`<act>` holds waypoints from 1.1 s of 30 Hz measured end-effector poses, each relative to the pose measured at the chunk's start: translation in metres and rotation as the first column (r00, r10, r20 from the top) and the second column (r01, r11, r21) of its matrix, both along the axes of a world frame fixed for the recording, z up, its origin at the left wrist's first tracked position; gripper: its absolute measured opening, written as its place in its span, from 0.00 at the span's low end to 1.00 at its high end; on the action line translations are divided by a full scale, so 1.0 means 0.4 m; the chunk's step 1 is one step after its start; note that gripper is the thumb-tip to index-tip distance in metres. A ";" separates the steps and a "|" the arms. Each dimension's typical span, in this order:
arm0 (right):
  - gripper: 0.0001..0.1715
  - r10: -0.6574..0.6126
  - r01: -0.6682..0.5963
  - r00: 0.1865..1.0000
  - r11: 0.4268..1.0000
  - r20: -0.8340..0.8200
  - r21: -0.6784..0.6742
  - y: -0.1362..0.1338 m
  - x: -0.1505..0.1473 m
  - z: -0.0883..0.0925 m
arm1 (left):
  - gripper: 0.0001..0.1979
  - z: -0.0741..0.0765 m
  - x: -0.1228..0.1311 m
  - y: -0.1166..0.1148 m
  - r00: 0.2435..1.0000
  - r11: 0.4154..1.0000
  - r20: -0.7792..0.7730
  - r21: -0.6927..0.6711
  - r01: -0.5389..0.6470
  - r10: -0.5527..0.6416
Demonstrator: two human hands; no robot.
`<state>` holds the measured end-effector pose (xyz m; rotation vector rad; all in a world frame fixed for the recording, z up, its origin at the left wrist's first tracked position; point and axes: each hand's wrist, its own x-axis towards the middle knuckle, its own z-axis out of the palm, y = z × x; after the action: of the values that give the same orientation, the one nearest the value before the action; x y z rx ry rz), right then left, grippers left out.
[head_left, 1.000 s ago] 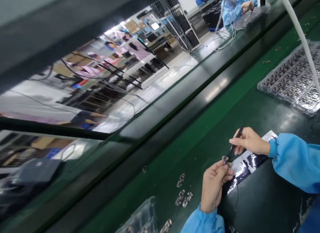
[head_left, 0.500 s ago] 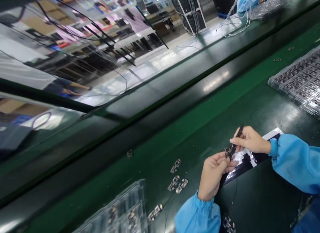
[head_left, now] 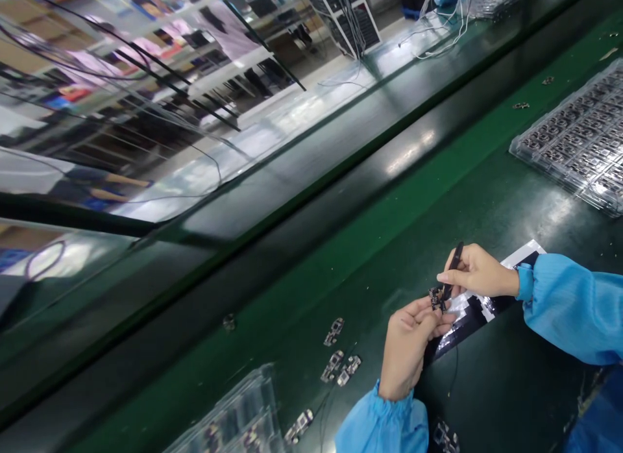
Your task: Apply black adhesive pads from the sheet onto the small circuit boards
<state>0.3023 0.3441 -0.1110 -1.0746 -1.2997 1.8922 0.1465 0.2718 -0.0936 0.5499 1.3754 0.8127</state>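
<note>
My left hand pinches a small dark circuit board between thumb and fingers, raised over the bench. In my right hand is a black pair of tweezers, held like a pen with its tip down at the board. The fingers partly cover the board and the tip, so I cannot tell exactly where they touch. Beneath both hands lies a black-and-white sheet, with shiny white patches on it. A thin dark wire hangs below my left fingers.
Several loose circuit boards lie left of my hands on the green bench. A clear tray is at the lower left. Stacked clear trays full of boards stand at the right. Beyond the raised ledge, people sit at other tables.
The whole view has shifted slightly, so the bench and hands appear a little further left. Both hands keep their hold, with the tweezers still at the board.
</note>
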 end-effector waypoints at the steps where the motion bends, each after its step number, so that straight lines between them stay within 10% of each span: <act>1: 0.13 -0.001 0.001 1.000 1.000 0.000 0.003 -0.001 0.000 -0.001 | 0.18 0.001 -0.001 -0.001 1.000 1.000 -0.003 0.001 0.002 -0.002; 33: 0.14 -0.044 0.055 0.997 0.977 -0.056 0.208 -0.021 0.012 0.024 | 0.19 0.001 0.007 -0.004 0.996 0.999 -0.081 -0.007 -0.041 0.041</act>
<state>0.3069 0.3357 -0.1016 -0.9351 -1.3953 1.6918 0.1492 0.2703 -0.0934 0.5543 1.4674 0.8249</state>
